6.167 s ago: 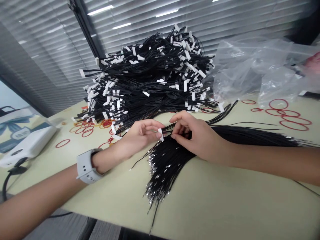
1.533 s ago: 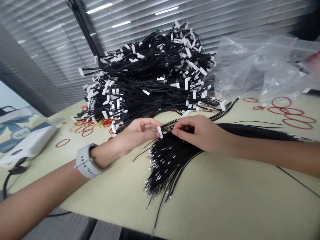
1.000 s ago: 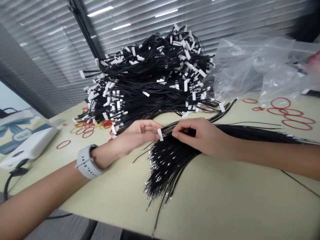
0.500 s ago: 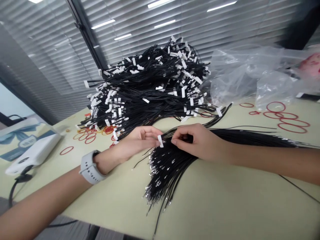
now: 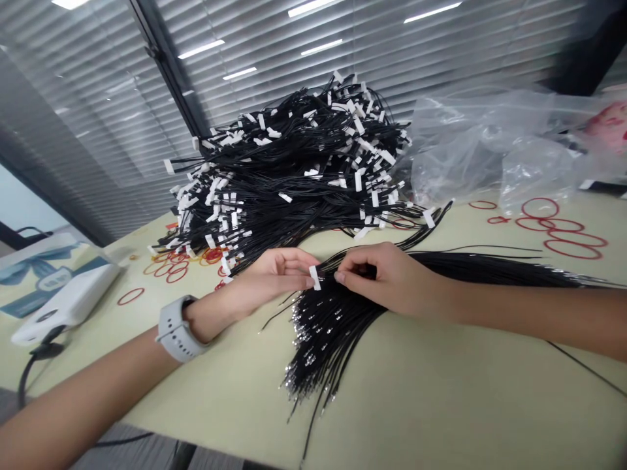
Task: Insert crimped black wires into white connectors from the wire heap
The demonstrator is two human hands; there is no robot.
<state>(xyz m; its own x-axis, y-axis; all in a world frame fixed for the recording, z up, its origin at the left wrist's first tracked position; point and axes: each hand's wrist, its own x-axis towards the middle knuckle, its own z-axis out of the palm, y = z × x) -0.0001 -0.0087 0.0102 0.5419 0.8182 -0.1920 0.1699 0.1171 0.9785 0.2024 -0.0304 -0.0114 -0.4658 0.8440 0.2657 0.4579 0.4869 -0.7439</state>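
Between thumb and fingers, my left hand [image 5: 281,271] pinches a small white connector [image 5: 315,277] with black wires running from it to the right. My right hand [image 5: 382,277] is closed just beside it, its thumb and index fingertip pressed together over the wires; the wire they grip is hardly visible. Beneath both hands lies a loose bundle of black wires [image 5: 337,333], their silvery metal ends fanned toward the lower left. The bundle passes under my right hand and comes out on the far side, ending in more metal tips at right.
Behind my hands rises a big heap of black cables [image 5: 304,176] with white connectors. Red rubber bands [image 5: 575,238] lie at right, more at left. Clear plastic bags [image 5: 484,150] stand at the back right. A white device [image 5: 66,303] with a black cord sits at left.
Almost nothing differs. Both hands stay in place with the white connector in the left one; the view has shifted very slightly.
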